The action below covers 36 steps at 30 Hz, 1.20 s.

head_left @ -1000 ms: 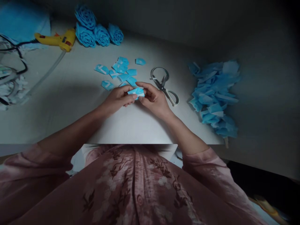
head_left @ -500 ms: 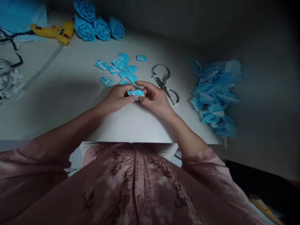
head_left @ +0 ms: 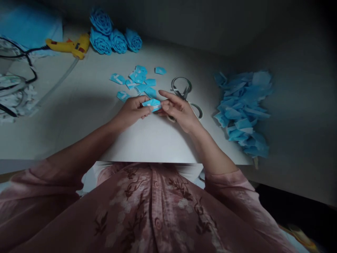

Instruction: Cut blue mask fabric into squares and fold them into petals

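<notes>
Between my hands, above the table's front part, is a small folded blue petal (head_left: 153, 103) of thin fabric-like sheet with a whitish strip on it. My left hand (head_left: 133, 110) pinches its left end between thumb and fingers. At its right end the thumb and fingers of my right hand (head_left: 180, 110) close on it, the index finger stretched out above. Just beyond the hands lie several similar folded blue petals (head_left: 137, 74), some with white strips. Scissors (head_left: 196, 109) lie beside my right hand, which partly covers them, and a ring of tape (head_left: 181, 79) touches their far end.
Several rolled blue flowers (head_left: 101, 42) stand at the back left, near a yellow glue gun (head_left: 79, 46) with a clear glue stick. A heap of loose blue pieces (head_left: 242, 112) lies at the right. Cables and white scraps (head_left: 19, 95) cover the left edge, before blue sheets (head_left: 31, 24).
My right hand has shifted slightly over the scissors, and its thumb has moved off the petal's front, showing more of it. The view has tilted a little, so the table appears lower.
</notes>
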Each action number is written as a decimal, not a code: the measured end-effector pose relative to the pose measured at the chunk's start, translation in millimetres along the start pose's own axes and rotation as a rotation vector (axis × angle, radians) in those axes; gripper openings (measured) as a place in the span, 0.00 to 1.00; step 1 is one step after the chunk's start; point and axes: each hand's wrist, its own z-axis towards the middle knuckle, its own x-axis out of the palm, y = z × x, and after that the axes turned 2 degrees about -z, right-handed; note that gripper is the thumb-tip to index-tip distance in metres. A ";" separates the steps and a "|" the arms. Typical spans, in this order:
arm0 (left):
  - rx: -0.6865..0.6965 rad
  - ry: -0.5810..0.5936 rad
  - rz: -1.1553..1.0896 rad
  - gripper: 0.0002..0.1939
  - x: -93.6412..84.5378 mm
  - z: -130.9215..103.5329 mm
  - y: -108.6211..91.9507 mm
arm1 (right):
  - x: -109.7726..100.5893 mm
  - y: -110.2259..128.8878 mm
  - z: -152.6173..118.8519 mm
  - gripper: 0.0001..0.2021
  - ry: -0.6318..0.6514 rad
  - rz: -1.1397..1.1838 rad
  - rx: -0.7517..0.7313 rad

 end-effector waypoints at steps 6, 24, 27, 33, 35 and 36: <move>0.001 0.090 -0.145 0.14 0.4 -1.9 1.5 | 1.1 -4.4 4.4 0.33 -0.047 -0.045 -0.085; 0.042 -0.034 -0.077 0.13 2.7 -1.4 1.7 | 9.2 -8.2 3.6 0.40 0.007 -0.118 -0.106; 0.036 -0.018 -0.022 0.12 4.3 -2.9 1.3 | 13.1 -14.1 5.0 0.38 -0.008 -0.113 -0.106; 0.063 -0.069 0.170 0.08 2.4 -2.9 1.0 | 12.2 -14.6 3.8 0.32 -0.048 -0.132 -0.051; 0.045 -0.066 0.148 0.08 1.6 -2.7 0.0 | 10.1 -12.6 3.2 0.31 -0.039 -0.100 -0.040; 0.028 -0.056 0.125 0.08 1.2 -2.7 -0.6 | 8.8 -11.2 3.0 0.31 -0.032 -0.071 -0.033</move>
